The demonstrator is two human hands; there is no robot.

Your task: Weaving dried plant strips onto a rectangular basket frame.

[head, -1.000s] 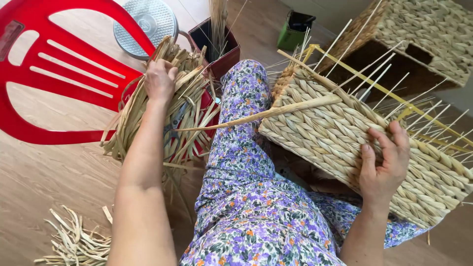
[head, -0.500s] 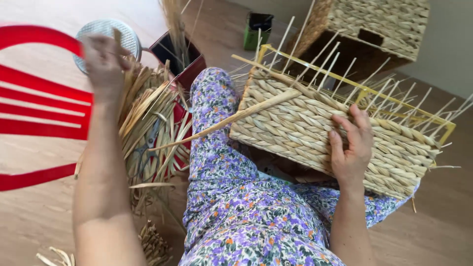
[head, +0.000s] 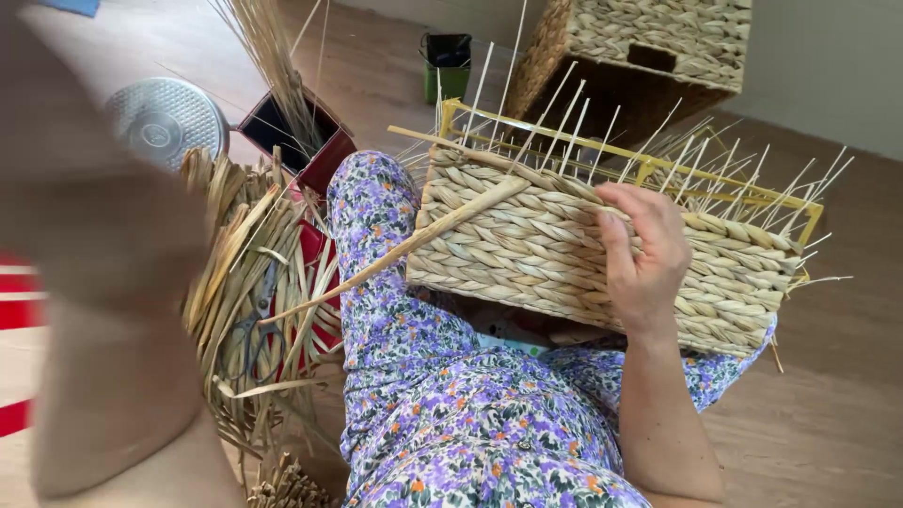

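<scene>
A half-woven straw basket (head: 527, 245) rests on my lap, built around a yellow wire frame (head: 715, 188), with thin upright stakes sticking out of its top. My right hand (head: 644, 249) grips its woven side, fingers spread over the braid near the rim. One long loose strand (head: 376, 268) runs from the basket down to the left across my flowered trousers. My left hand and arm (head: 103, 282) are raised close to the camera as a big blur at the left. Its fingers cannot be made out.
A bundle of straw (head: 240, 254) lies on the wooden floor by my left knee, with scissors (head: 252, 334) on it. Behind stand a dark red box (head: 296, 141) of stalks, a metal lid (head: 165, 118), a green container (head: 449, 66) and a finished woven basket (head: 649, 47).
My left arm has lifted off the straw bundle and come up toward the camera. My right hand has shifted left and higher on the basket. The view has swung left.
</scene>
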